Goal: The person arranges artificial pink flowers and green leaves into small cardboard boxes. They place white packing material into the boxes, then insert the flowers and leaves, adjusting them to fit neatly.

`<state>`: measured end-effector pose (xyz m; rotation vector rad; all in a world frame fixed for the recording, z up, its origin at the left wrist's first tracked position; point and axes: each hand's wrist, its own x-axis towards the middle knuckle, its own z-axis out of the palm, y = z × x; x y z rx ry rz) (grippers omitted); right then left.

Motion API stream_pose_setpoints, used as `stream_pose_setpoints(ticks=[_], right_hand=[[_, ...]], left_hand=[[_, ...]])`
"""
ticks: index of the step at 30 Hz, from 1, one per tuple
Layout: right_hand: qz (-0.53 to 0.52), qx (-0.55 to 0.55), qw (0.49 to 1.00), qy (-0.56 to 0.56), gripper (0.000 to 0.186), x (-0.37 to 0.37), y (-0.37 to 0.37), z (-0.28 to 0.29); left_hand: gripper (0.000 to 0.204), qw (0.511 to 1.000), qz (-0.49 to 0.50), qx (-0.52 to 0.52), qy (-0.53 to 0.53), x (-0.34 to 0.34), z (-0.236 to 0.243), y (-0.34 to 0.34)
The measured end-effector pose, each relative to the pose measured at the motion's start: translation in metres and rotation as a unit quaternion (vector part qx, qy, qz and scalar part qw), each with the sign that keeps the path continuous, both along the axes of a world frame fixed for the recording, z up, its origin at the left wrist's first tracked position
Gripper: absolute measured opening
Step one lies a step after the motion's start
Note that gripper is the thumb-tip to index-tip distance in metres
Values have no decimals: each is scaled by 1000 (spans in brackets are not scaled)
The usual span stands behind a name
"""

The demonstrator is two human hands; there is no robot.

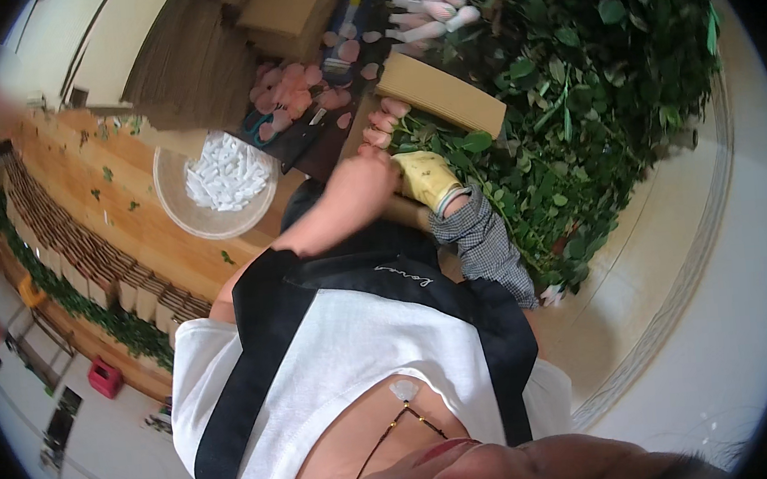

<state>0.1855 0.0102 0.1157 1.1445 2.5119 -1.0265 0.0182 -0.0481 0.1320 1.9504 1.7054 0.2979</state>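
Bare left hand (363,185) has fingertips bunched at some pink roses (382,121), can't tell if they're pinching. Yellow-gloved right hand (426,179) is just beside, fingers hard to read. Roses sit by folded cardboard (441,95), stems mostly buried in leaves (564,135). Tub (172,207) off left holds white tubes (228,172).

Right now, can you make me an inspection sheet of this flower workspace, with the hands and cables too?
Surface: dark work surface, partly strewn with loose pink petals.
Job's things: pink roses lie beside a cardboard piece; leafy stems are heaped to the right.
Clutter: the petals; leaf bits on the wooden surface.
Hands: bare left hand at the roses; yellow-gloved right hand by the stems; exact grips hidden.
Cables: nothing seen.
Surroundings: tub of white tubes, left; red container, farther left.
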Motion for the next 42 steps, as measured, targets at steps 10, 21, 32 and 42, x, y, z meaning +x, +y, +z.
stream_pose_setpoints(ticks=[10, 21, 32, 42], right_hand=[[-387, -44, 889, 242, 30, 6, 15, 10], [-170, 197, 949, 179, 37, 0, 17, -10], [-141, 221, 951, 165, 40, -4, 25, -23], [-228, 179, 929, 231, 44, 3, 9, 2]], left_hand=[[29, 975, -3, 121, 189, 51, -4, 7], [33, 972, -41, 71, 221, 65, -16, 5], [38, 969, -73, 32, 234, 67, -25, 9], [18, 977, -67, 85, -184, -57, -1, 40]])
